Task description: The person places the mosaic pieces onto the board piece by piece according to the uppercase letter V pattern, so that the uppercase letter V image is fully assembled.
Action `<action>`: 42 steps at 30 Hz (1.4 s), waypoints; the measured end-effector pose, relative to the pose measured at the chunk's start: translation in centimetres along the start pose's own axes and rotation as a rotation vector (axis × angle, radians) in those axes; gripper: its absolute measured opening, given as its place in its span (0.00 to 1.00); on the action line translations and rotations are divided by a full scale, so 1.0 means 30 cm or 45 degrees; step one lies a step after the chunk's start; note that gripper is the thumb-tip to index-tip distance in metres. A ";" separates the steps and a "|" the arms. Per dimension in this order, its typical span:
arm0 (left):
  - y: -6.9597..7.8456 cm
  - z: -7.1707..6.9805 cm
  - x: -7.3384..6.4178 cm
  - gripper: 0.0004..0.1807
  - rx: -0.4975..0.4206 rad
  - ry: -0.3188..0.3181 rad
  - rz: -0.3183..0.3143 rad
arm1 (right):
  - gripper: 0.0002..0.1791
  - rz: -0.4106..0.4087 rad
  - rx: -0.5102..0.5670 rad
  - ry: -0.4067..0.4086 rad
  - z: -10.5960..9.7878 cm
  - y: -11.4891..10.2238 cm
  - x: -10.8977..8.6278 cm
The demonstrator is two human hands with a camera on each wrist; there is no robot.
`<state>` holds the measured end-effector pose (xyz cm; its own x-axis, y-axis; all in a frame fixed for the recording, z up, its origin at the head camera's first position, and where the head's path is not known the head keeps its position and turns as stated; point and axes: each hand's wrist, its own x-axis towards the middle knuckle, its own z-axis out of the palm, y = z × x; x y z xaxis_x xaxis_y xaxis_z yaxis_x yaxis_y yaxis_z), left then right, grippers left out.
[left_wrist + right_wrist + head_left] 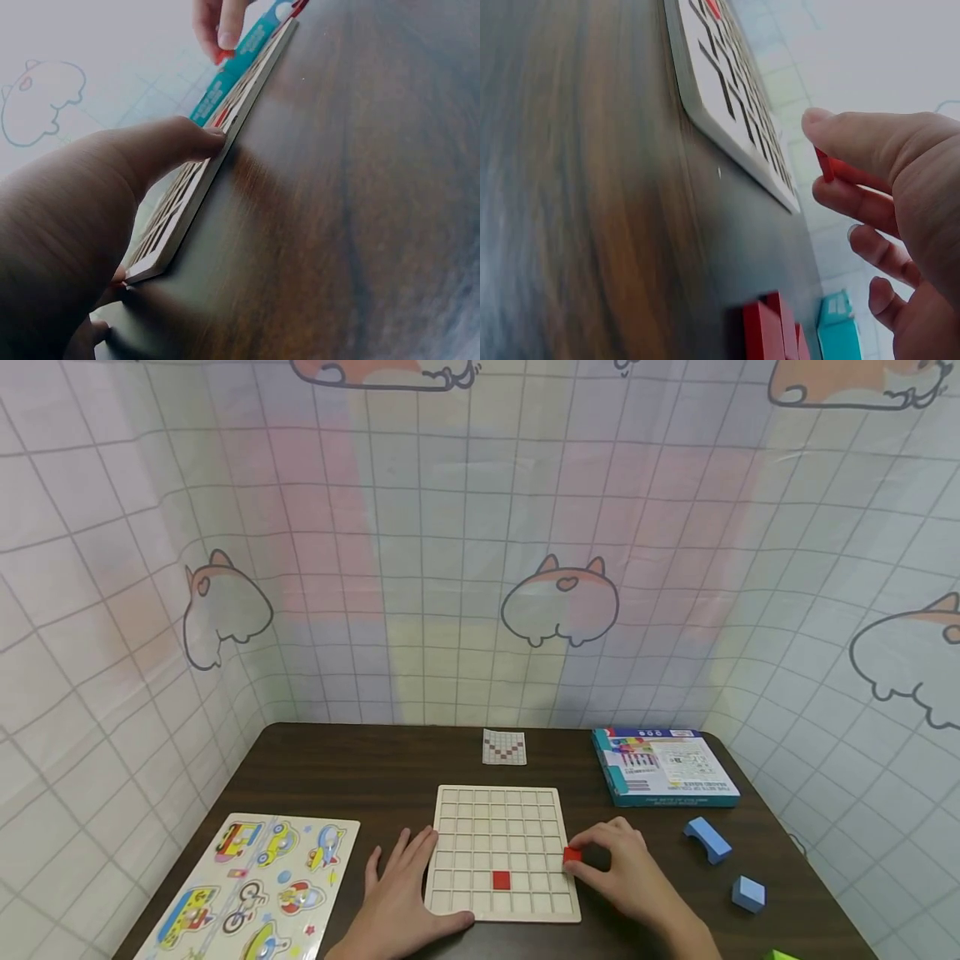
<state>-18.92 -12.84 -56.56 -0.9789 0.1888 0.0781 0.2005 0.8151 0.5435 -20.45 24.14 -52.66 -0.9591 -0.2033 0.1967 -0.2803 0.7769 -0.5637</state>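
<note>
A pale wooden grid board (501, 802) lies on the dark table, with one red square tile (501, 880) set in a cell near its front. My left hand (405, 881) rests flat on the table, fingers straight against the board's left edge (217, 150). At the board's right edge my right hand (618, 868) pinches a second red tile (572, 855) between thumb and fingers; the right wrist view shows that tile (825, 166) held just off the board (727, 112).
A small pattern card (504, 747) lies behind the board. A teal game box (663, 767) sits at the back right, two blue blocks (708, 839) (748, 893) to the right. A vehicle puzzle (255, 885) lies at the front left. Spare red tiles (769, 330) lie near my right hand.
</note>
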 end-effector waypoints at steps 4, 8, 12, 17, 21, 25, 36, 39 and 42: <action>0.000 0.002 0.001 0.75 0.007 0.004 -0.001 | 0.11 -0.006 0.028 -0.014 0.014 -0.022 0.014; 0.003 0.001 0.001 0.76 0.016 0.006 -0.002 | 0.12 -0.034 0.039 -0.012 0.029 -0.032 0.021; 0.004 -0.001 -0.001 0.76 0.014 0.003 -0.004 | 0.12 -0.085 0.048 -0.005 0.045 -0.040 0.026; 0.002 0.003 -0.001 0.77 0.020 -0.003 -0.010 | 0.12 -0.106 0.063 -0.005 0.062 -0.051 0.032; -0.001 0.005 -0.001 0.77 0.030 0.010 -0.008 | 0.11 -0.101 0.073 -0.015 0.075 -0.066 0.041; 0.000 0.005 0.000 0.77 0.036 0.005 -0.018 | 0.11 -0.106 0.087 -0.026 0.089 -0.079 0.048; 0.008 -0.001 0.002 0.76 0.019 -0.019 -0.033 | 0.09 -0.158 0.116 -0.039 0.133 -0.114 0.074; 0.008 0.000 0.001 0.76 0.021 -0.015 -0.029 | 0.10 -0.180 0.139 -0.047 0.144 -0.120 0.080; 0.007 0.000 -0.001 0.76 0.023 -0.008 -0.016 | 0.10 -0.201 0.142 -0.059 0.155 -0.128 0.085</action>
<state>-18.86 -12.67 -56.45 -0.9811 0.1820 0.0658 0.1889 0.8272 0.5293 -21.99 17.86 -53.73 -0.9030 -0.3466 0.2538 -0.4273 0.6629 -0.6148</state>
